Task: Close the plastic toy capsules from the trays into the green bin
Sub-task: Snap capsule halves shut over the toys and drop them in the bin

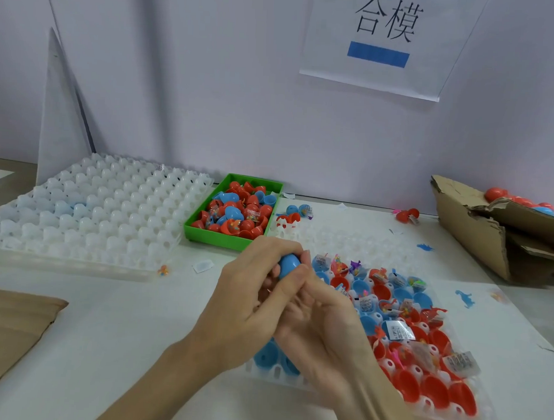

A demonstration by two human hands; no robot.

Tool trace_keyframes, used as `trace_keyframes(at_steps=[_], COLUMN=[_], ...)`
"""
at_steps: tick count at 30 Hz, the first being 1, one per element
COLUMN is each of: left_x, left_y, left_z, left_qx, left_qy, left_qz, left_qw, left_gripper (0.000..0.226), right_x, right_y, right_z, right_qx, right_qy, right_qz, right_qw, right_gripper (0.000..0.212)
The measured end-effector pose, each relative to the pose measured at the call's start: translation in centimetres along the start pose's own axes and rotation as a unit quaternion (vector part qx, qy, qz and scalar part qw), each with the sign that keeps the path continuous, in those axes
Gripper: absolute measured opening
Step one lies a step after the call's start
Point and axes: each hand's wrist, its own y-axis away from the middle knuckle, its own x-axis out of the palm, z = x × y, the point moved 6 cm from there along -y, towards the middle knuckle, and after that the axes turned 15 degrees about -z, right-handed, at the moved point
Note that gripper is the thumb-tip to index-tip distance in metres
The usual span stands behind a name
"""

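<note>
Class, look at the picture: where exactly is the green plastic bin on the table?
In the head view, the green plastic bin sits mid-table toward the back wall, immediately right of the empty white dimpled tray.

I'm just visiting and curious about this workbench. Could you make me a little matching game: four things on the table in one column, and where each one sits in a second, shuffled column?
Things:
1. green bin
2. blue capsule
3. empty white tray
4. cardboard box

Places:
A. far right of the table, torn open
B. held between both hands
C. left side of the table
D. middle, at the back, full of red and blue capsules

Pairs: 1-D, 2-B, 3-C, 4-A
</note>
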Motion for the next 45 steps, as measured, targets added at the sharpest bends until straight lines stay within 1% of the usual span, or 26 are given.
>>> trace_keyframes(at_steps=[2,4,7,9,10,12,15,16,18,20,21,23,25,27,29,31,32,34,36,38,41,43,45], left_x=[0.0,0.0,0.0,0.1,0.2,0.2,-0.2,-0.4,-0.5,-0.6,-0.6,-0.4,-0.4,-0.5,-0.5,-0.6,-0.8,-1.0,-1.2,-1.3,-1.1,-0.9,-0.8], left_y=[0.0,0.0,-0.1,-0.1,-0.1,0.0,-0.4,-0.5,-0.7,-0.7,-0.7,-0.6,-0.7,-0.9,-0.9,-1.0,-1.1,-1.2,-1.3,-1.3,-1.3,-1.3,-1.3], left_z=[0.4,0.6,0.8,1.0,1.1,1.2,1.5,1.5,1.5,1.4,1.4,1.7,2.0,2.4,2.7,2.9,3.0,3.0,3.0,2.9,2.6,2.5,2.5], left_qx=[-0.034,-0.066,-0.09,-0.099,-0.099,-0.09,-0.065,-0.051,-0.016,0.017,0.02,-0.01,-0.042,-0.071,-0.106,-0.126,-0.131,-0.132,-0.136,-0.143,-0.128,-0.115,-0.11], left_qy=[0.018,0.046,0.059,0.064,0.062,0.051,0.024,0.006,-0.034,-0.064,-0.07,-0.048,-0.01,0.024,0.053,0.067,0.075,0.088,0.101,0.124,0.13,0.122,0.115], left_qz=[-0.005,-0.013,-0.01,0.008,0.019,0.036,0.028,0.019,0.0,-0.011,-0.008,0.018,0.028,0.012,0.002,-0.016,-0.028,-0.044,-0.057,-0.063,-0.037,-0.025,-0.027], left_qw=[0.999,0.997,0.994,0.993,0.993,0.994,0.997,0.998,0.999,0.998,0.997,0.999,0.999,0.997,0.993,0.99,0.988,0.986,0.984,0.98,0.983,0.986,0.987], left_gripper=[0.012,0.016,0.022,0.026,0.031,0.041,0.039,0.036,0.032,0.033,0.037,0.044,0.041,0.027,0.025,0.027,0.027,0.027,0.026,0.026,0.031,0.033,0.034], right_x=[-0.3,-0.1,0.0,-0.2,-0.3,-0.6,-0.2,-0.1,-0.5,-0.8,-0.7,-0.6,-0.8,-0.9,-0.4,0.1,0.3,0.6,0.5,0.2,0.0,0.0,0.1], right_y=[-0.2,-1.0,-2.5,-2.5,-2.2,-1.6,-2.5,-2.7,-2.3,-1.3,-0.9,-0.4,-0.2,0.2,0.9,1.3,1.5,1.6,1.7,1.7,1.6,1.7,1.7], right_z=[-0.3,-0.3,0.3,0.6,0.6,0.1,-0.5,-0.6,0.1,1.2,1.7,2.3,3.0,4.0,4.8,5.2,5.3,5.3,5.4,5.4,5.4,5.4,5.5], right_qx=[0.001,0.008,-0.021,-0.024,-0.02,0.0,0.004,0.006,0.001,-0.025,-0.039,-0.074,-0.125,-0.21,-0.294,-0.353,-0.369,-0.379,-0.372,-0.352,-0.32,-0.319,-0.319], right_qy=[0.006,0.02,0.08,0.09,0.085,0.077,0.021,0.024,0.057,0.097,0.118,0.157,0.188,0.261,0.328,0.373,0.385,0.398,0.394,0.374,0.328,0.315,0.313], right_qz=[0.002,-0.015,-0.045,-0.036,-0.032,-0.03,-0.048,-0.056,-0.05,-0.032,-0.029,-0.053,-0.107,-0.155,-0.167,-0.168,-0.164,-0.159,-0.162,-0.17,-0.184,-0.185,-0.185], right_qw=[1.0,1.0,0.996,0.995,0.996,0.997,0.999,0.998,0.997,0.994,0.992,0.983,0.968,0.93,0.882,0.842,0.83,0.82,0.825,0.841,0.87,0.874,0.875], right_gripper=[0.026,0.03,0.034,0.031,0.034,0.048,0.045,0.045,0.05,0.051,0.051,0.049,0.046,0.037,0.028,0.023,0.022,0.023,0.024,0.022,0.018,0.013,0.012])
